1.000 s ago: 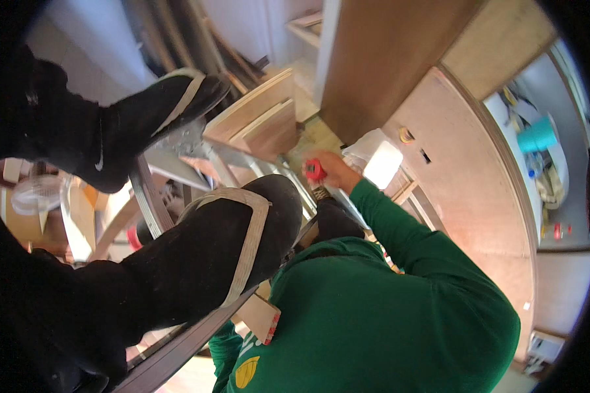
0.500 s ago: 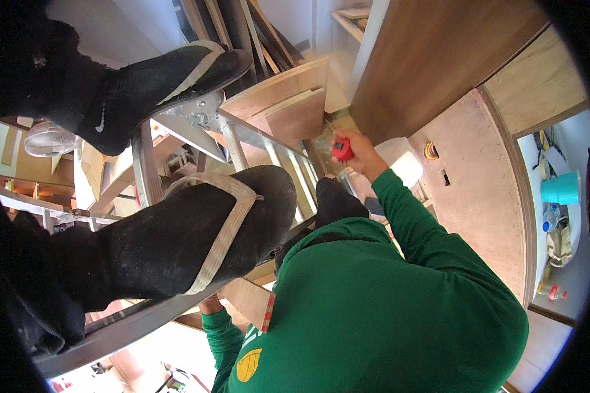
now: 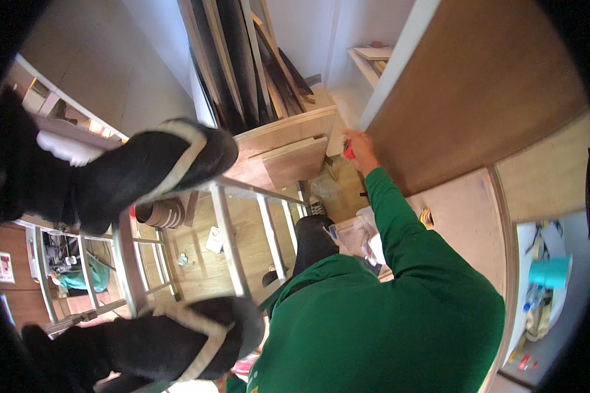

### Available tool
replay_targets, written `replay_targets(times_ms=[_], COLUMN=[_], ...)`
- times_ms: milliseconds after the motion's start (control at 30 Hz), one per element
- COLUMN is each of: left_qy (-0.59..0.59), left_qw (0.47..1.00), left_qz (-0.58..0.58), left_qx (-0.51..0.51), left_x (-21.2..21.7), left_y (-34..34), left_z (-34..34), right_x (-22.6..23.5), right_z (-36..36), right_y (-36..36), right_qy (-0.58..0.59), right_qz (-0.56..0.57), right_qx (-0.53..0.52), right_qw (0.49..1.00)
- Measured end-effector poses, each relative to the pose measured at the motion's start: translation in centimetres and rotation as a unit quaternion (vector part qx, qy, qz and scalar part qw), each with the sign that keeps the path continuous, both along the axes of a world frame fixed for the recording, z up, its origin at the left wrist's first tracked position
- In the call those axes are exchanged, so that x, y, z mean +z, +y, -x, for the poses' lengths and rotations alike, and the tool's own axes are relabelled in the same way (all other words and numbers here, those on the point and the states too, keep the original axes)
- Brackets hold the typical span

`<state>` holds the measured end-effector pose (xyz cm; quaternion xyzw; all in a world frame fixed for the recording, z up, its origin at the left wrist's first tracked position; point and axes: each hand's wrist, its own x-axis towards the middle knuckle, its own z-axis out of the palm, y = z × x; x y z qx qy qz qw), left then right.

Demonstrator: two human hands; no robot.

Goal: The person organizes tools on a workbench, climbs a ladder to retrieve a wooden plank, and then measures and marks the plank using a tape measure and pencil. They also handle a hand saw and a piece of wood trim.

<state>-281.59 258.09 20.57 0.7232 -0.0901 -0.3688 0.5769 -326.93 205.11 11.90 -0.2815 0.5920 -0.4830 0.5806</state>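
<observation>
My right hand (image 3: 366, 157), at the end of a green sleeve, is closed around a small red tape measure (image 3: 349, 150). It is stretched out beside the brown wood panel (image 3: 478, 85), close to the panel's pale edge. Below and left of it, two flat plywood pieces (image 3: 295, 160) lean near a bundle of dark boards. My left hand does not show; the lower left is covered by another person's foot. That person's feet in black socks and flip-flops (image 3: 170, 157) stand on a metal ladder (image 3: 229, 242) to my left.
Long dark boards (image 3: 233, 72) stand upright against the far wall. A plywood panel (image 3: 452, 209) with a cut-out lies at the right, beside a niche holding a turquoise container (image 3: 549, 272). Through the ladder rungs show the wood floor (image 3: 200, 262) and a brown round bin (image 3: 160, 213).
The view has shifted, and my right hand has come closer to the brown panel's edge with the tape measure. My left hand and the wooden piece by it have gone out of sight.
</observation>
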Motion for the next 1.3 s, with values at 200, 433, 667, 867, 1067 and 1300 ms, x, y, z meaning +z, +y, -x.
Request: replay_targets(times_ms=[200,433,667,867,1067,1300], left_qy=[-0.013,-0.039,-0.036,-0.019,-0.011,-0.006], left_qw=[0.993,0.970,0.954,0.943,0.932,0.926], left_qz=[-0.097,-0.215,-0.276,-0.319,-0.350,-0.364], left_qx=[0.070,0.109,0.111,0.096,0.096,0.099], left_x=[1.7,6.2,3.6,-0.7,-2.4,-2.5], left_y=[-4.3,-12.7,-25.5,-34.5,-39.6,-43.1], left_z=[6.2,9.1,9.8,9.6,10.0,9.9], right_x=[-1.2,-6.7,-18.1,-23.0,-25.8,-26.5], right_z=[2.6,0.1,-4.2,-7.6,-13.0,-15.7], right_y=[-18.2,-38.3,-56.0,-67.7,-74.0,-78.6], right_qy=[0.172,0.270,0.374,0.526,0.581,0.614], right_qz=[0.120,0.092,0.169,0.160,0.192,0.180], right_qx=[0.040,0.109,0.110,0.185,0.205,0.236], right_qw=[0.977,0.952,0.905,0.815,0.764,0.732])
